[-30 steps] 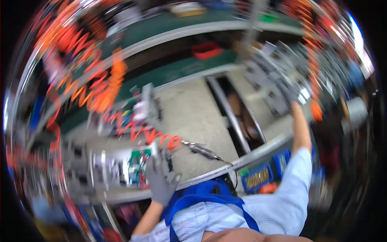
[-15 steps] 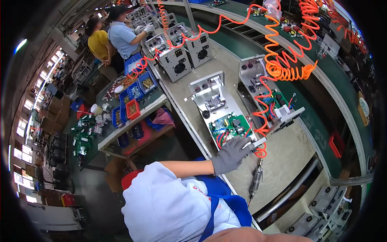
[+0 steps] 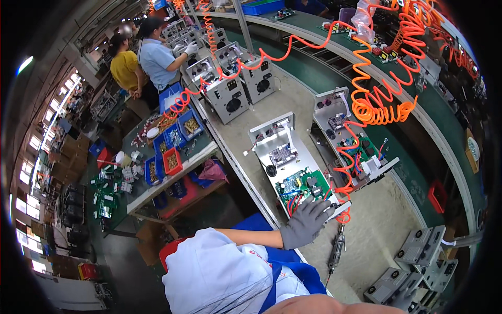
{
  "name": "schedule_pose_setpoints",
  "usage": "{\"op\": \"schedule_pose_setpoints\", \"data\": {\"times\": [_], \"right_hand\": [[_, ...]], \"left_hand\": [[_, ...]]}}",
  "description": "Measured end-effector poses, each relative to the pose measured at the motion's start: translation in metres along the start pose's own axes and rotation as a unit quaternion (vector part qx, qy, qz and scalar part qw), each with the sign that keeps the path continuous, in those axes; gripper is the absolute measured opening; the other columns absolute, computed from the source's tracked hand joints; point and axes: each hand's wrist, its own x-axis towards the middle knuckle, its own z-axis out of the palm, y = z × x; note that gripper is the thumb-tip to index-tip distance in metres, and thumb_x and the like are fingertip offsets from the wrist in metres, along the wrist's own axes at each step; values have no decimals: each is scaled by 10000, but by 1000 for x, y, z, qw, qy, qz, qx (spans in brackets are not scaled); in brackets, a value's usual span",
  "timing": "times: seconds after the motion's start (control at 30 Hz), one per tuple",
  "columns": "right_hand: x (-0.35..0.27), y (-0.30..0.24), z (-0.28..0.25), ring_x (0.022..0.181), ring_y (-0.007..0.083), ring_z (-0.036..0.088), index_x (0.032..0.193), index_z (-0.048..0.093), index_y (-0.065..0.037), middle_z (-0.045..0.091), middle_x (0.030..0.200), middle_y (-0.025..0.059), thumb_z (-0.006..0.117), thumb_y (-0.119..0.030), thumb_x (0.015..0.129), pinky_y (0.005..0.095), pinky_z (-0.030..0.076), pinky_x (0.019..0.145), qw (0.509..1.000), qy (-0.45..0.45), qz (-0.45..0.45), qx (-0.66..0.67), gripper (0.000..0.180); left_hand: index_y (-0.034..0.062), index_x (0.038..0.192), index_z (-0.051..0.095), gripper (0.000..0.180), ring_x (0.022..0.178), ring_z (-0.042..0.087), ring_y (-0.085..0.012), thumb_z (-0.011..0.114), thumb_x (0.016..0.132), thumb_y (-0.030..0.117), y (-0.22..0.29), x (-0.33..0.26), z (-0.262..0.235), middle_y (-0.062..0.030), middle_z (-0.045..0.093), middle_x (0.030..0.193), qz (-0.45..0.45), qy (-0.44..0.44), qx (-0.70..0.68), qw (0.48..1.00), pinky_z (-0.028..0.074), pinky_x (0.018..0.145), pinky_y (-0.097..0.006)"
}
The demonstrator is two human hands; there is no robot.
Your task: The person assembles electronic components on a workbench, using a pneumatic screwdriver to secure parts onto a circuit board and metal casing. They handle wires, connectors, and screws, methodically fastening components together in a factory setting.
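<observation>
The gloved hand [image 3: 306,222] lay flat, fingers spread, on the fragile green circuit board [image 3: 302,186] at its six-o'clock edge; best handled by the stiff metal chassis [image 3: 272,131].

Your left hand [image 3: 306,224], in a grey glove, reaches out ahead of your chest with the palm turned down and the fingers [image 3: 320,208] spread and slightly curled, closed on nothing. The bare forearm behind it runs back toward your shoulder, where a pale short sleeve covers the upper arm. Your right hand is out of view.
</observation>
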Motion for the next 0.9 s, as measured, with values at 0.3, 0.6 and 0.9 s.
{"op": "schedule_pose_setpoints", "data": {"times": [0.3, 0.6, 0.9], "right_hand": [[30, 77, 51, 1193, 348, 499, 1416, 326, -141, 424, 1378, 187, 624, -485, 825, 366, 432, 972, 992, -81, -81, 53, 746], [-13, -1, -19, 1255, 324, 482, 1410, 400, -65, 496, 1365, 188, 593, -506, 849, 390, 373, 1044, 986, -111, 45, 119, 740], [0, 83, 77, 1146, 281, 589, 1349, 475, -17, 579, 1280, 170, 630, -342, 856, 367, 451, 948, 983, 38, -66, 168, 610]], "left_hand": [[86, 1303, 476, 580, 1186, 475, -282, 650, 759, 190, 5, 5, -11, -119, 487, 1271, -12, -26, 22, 999, 282, 1070, -507], [71, 1247, 500, 514, 1173, 484, -309, 627, 767, 207, 12, 7, -9, -136, 498, 1255, -5, -15, 52, 999, 281, 1063, -520], [70, 1269, 481, 630, 1219, 428, -339, 700, 699, 226, 18, -2, 4, -151, 472, 1277, -13, 21, 70, 997, 272, 1070, -530]]}}
